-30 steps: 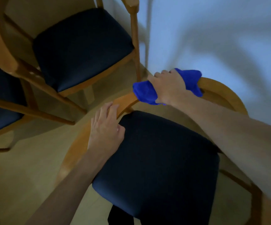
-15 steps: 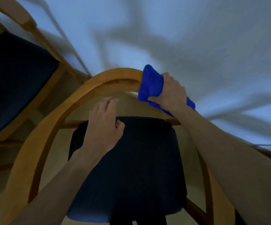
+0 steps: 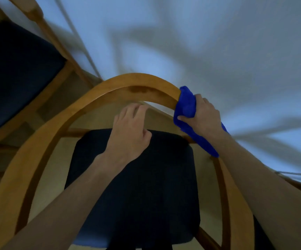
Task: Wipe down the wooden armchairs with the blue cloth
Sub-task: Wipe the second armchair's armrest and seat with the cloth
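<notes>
A wooden armchair with a curved back rail (image 3: pixel 110 87) and a dark blue seat (image 3: pixel 137 186) stands right below me. My right hand (image 3: pixel 204 116) grips the blue cloth (image 3: pixel 186 105), which is wrapped round the right part of the curved rail; a tail of cloth hangs under my wrist. My left hand (image 3: pixel 130 130) hovers above the back of the seat, inside the curve of the rail, with its fingers relaxed and holding nothing.
A second wooden armchair (image 3: pixel 43 29) with a dark seat (image 3: pixel 14 69) stands at the upper left, close to the first. A pale wall (image 3: pixel 218 51) with shadows rises just behind both chairs. Light wood floor (image 3: pixel 99 120) shows between them.
My right hand has slid the cloth along the curved rail from its top toward the right side. My left hand has come off the rail and hangs over the seat. The view has tilted up.
</notes>
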Motion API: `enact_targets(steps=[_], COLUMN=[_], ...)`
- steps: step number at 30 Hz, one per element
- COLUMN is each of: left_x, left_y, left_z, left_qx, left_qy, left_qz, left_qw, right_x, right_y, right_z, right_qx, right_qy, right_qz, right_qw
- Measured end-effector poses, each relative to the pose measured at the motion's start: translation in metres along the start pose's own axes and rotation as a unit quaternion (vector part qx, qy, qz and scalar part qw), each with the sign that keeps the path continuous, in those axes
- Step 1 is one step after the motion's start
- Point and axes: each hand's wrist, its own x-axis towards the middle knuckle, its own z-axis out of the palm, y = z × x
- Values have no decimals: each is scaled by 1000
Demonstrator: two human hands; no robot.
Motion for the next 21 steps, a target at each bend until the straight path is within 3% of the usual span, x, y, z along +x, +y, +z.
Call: enact_targets(steps=[3,9,17,21], left_x=[-1,-20,-72,-107], left_y=[-27,-100,-152,-170], left_z=[-14,-52,-63,-66], left_qx=[10,52,42,32], left_qy=[23,72,96,83], left_qz=[-20,-95,-166,-220], left_qw=[1000,991,981,971], right_x=[26,60,60,39], right_y=[-43,-126,-241,-284], right_z=[-16,-23,26,64], right_qx=[32,-108,-365,-393], right_qy=[-33,-46,-35,-49], right_qz=[-83,-237,-401,-418], right_qw=[995,964,839,817])
